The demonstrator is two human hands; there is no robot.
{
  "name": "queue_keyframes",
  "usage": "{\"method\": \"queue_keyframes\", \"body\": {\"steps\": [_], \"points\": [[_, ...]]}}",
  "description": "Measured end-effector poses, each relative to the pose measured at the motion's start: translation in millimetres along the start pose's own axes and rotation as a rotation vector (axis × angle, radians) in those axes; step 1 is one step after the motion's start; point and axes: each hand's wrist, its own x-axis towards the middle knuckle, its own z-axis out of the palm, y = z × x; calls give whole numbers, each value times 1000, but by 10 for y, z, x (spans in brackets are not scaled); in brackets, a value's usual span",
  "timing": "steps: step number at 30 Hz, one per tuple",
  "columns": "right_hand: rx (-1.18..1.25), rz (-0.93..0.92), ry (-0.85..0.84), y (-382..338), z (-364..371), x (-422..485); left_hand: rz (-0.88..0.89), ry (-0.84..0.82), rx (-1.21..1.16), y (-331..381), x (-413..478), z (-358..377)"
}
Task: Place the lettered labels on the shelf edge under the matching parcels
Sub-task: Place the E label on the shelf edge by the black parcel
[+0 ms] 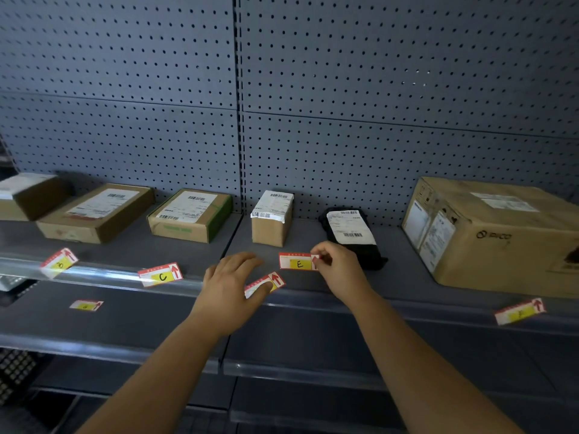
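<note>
Pinching the right end of the E label (pixel 297 262) between thumb and fingertips, the right hand (pixel 336 264) holds the card flat, just above the shelf (pixel 404 264) and in front of the small upright carton (pixel 272 218). The label is a stiff paper rectangle, red-bordered, with a yellow patch carrying a handwritten E.

The left hand (pixel 230 283) is spread wide, palm down; its fingertips press on a tilted label (pixel 265 284) at the shelf edge, covering its letter. Only the red arrow end shows.

Other labels: the C label (pixel 160 274) sits askew on the clear glossy edge strip (pixel 94 274); a label at far left (pixel 59 263) leans on the same strip, letter not legible; one at far right (pixel 520 311) hangs tilted on the edge, letter blurred. A further label (pixel 86 305) lies flat on the lower shelf (pixel 141 321).

Parcels in a row along the matte grey shelf: two flat brown cartons at left (pixel 29 195) (pixel 97 213), a green-taped carton (pixel 191 214), the small carton, a soft black poly bag (pixel 352 236) with a white shipping slip, and a large corrugated box (pixel 495 233) at right. Perforated metal backboard (pixel 376 89) behind.

Bare shelf surface lies between the black bag and the large box, and along the front edge right of the right hand.
</note>
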Motion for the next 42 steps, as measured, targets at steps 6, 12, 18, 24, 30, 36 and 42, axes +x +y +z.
{"method": "queue_keyframes", "body": {"steps": [6, 12, 18, 24, 30, 36, 42], "points": [[-2, 4, 127, -65, -362, -354, 92, 7, -48, 275, -137, 44], [11, 119, 189, -110, -672, -847, 156, 5, -152, 541, -376, 158], [34, 230, 227, 16, -811, -1432, 153, -128, -212, 792, -752, 361], [16, 226, 229, 156, -968, -1615, 156, -155, -204, 1009, -786, 491], [-13, 176, 165, 384, -1096, -1398, 115, -156, -114, 1181, -565, 701], [10, 76, 95, 647, -1257, -1075, 51, -89, -27, 1348, -288, 946], [66, 41, 47, 860, -1350, -885, -3, -37, 56, 1410, -163, 1140]]}}
